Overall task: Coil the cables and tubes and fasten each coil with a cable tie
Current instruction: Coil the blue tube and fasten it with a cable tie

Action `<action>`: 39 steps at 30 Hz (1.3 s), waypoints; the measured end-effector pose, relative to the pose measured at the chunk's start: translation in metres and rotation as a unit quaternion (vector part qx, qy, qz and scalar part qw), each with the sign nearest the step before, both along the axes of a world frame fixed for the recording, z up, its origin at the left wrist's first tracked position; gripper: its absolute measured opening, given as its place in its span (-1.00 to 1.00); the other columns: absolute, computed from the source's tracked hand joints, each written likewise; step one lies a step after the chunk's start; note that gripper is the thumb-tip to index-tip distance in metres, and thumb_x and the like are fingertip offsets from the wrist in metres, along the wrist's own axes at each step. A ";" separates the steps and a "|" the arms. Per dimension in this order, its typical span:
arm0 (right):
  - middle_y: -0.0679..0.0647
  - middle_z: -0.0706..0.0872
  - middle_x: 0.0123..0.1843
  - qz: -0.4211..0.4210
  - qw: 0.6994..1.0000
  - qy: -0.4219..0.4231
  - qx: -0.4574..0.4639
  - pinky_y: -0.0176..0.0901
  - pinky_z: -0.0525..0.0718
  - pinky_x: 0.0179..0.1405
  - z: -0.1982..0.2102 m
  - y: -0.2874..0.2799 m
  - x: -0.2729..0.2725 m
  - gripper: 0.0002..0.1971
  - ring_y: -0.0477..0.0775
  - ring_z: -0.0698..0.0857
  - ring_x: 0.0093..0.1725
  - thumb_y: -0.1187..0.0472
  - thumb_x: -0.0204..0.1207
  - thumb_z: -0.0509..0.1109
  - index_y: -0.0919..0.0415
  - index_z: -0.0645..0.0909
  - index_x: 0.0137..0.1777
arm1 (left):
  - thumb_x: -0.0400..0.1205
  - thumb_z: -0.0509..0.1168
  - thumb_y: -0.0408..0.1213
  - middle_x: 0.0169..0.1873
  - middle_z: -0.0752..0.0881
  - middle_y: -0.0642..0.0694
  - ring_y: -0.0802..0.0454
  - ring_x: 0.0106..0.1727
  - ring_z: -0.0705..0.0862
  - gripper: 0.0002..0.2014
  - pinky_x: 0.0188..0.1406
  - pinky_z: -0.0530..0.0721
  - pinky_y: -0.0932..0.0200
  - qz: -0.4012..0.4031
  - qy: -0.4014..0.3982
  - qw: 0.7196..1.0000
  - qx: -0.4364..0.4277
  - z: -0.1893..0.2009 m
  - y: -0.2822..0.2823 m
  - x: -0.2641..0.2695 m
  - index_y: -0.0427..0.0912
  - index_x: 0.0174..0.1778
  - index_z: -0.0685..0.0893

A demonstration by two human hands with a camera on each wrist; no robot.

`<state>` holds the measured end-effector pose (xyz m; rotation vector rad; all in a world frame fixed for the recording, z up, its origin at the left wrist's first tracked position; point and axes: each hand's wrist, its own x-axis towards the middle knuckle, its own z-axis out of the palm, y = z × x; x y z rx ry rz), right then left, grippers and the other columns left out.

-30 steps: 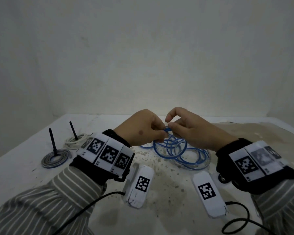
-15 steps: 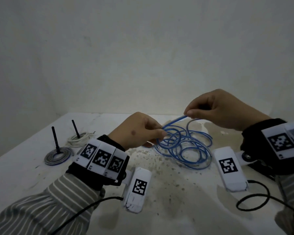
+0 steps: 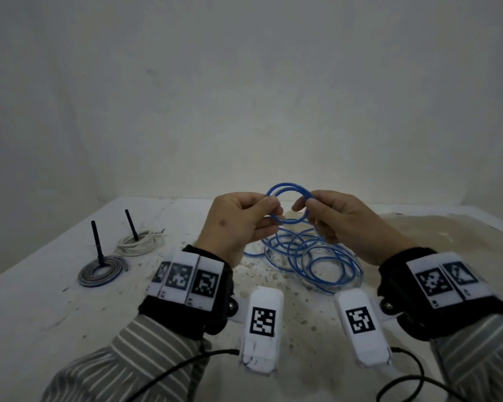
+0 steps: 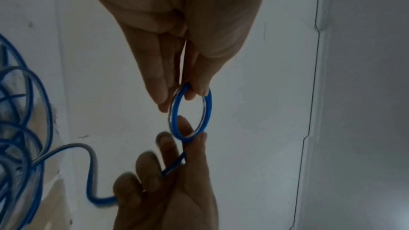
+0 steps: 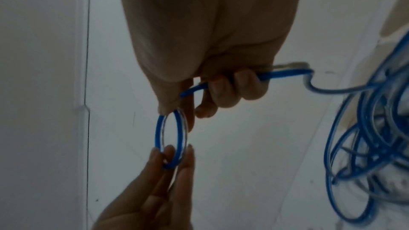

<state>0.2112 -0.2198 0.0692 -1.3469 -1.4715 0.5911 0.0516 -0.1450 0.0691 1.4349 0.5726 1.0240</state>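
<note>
A thin blue tube (image 3: 287,187) is wound into a small ring of two or three turns, held upright above the white table (image 3: 41,300). My left hand (image 3: 275,208) pinches the ring's left side between thumb and fingers. My right hand (image 3: 305,208) pinches its right side, and the tube runs on under its curled fingers. The rest of the tube (image 3: 317,281) lies in loose, tangled loops on the table beneath the hands. In the left wrist view the ring (image 4: 173,111) spans from my left hand (image 4: 188,92) to my right hand (image 4: 192,139). The right wrist view shows the ring (image 5: 158,132) the same way.
At the left of the table a grey-and-blue coil (image 3: 100,269) and a white coil (image 3: 140,242) each lie around a black upright peg. A sandy stain (image 3: 418,233) covers the table's right side. A plain wall stands close behind.
My right hand, which had drawn the tube up and to the right, has come back to the left hand. Both hands are higher now and hold a small upright ring between them.
</note>
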 end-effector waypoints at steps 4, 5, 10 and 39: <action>-0.06 0.30 -0.50 -0.013 0.998 0.059 0.030 -0.16 0.16 -0.49 0.001 0.001 -0.007 -0.72 -0.05 0.21 -0.51 0.21 0.68 0.10 0.23 0.44 -0.26 | 0.62 0.27 -0.34 -0.29 0.77 -0.15 0.04 -0.26 0.78 -0.84 -0.26 0.74 0.28 -0.051 0.023 0.998 -0.012 -0.008 -0.007 0.003 -0.25 -0.24 0.72; -0.04 0.28 -0.50 -0.016 0.998 0.055 0.032 -0.18 0.17 -0.50 0.002 0.001 -0.007 -0.72 -0.06 0.21 -0.52 0.19 0.68 0.10 0.24 0.41 -0.27 | 0.62 0.28 -0.31 -0.24 0.78 -0.16 0.04 -0.21 0.78 -0.84 -0.17 0.76 0.24 -0.071 0.066 0.995 0.005 -0.010 -0.008 0.002 -0.23 -0.21 0.73; -0.10 0.34 -0.51 -0.005 0.994 -0.103 -0.020 -0.27 0.27 -0.46 0.006 -0.003 -0.004 -0.68 -0.11 0.27 -0.51 0.13 0.67 0.14 0.11 0.41 -0.36 | 0.61 0.30 -0.27 -0.03 0.77 -0.29 -0.08 -0.01 0.72 -0.73 0.10 0.68 -0.02 -0.079 0.206 0.971 0.097 -0.005 0.001 -0.003 -0.34 0.15 0.69; -0.13 0.66 -0.21 -0.111 0.958 -0.240 0.107 -0.44 0.47 -0.25 -0.006 0.017 0.013 -0.90 -0.30 0.60 -0.23 0.19 0.62 0.24 0.07 0.59 -0.01 | 0.56 0.19 -0.47 -0.43 0.77 -0.05 0.04 -0.24 0.80 -0.92 -0.25 0.75 0.26 -0.141 -0.075 0.987 -0.001 0.004 0.021 -0.021 -0.31 -0.21 0.57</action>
